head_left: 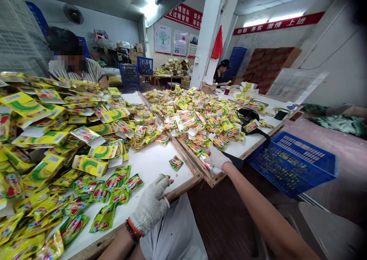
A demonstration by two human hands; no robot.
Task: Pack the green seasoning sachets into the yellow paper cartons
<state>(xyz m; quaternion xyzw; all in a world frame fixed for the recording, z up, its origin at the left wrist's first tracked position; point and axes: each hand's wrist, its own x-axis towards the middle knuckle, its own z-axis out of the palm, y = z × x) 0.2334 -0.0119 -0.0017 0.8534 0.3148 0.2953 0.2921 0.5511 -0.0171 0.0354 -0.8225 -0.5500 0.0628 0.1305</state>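
My left hand [153,201], in a knitted white glove with bare fingertips, rests at the wooden front edge of the near table [151,160]. Its thumb and fingers are apart and hold nothing. Close by lie several green sachets with a red fruit print [113,181], and a single green sachet [176,162] is beyond the fingertips. My right hand [218,159], also in a white glove, reaches to the front of the right table. Its fingers close on a small yellow box [204,160] at the edge of the pile; the glove covers part of it.
A high heap of yellow boxes [48,138] fills the left side, with yellow sachets [25,229] below. Another box pile [197,117] covers the right table. A blue crate [298,157] stands at the right. One person [74,57] sits across the left heap, another [220,73] farther back.
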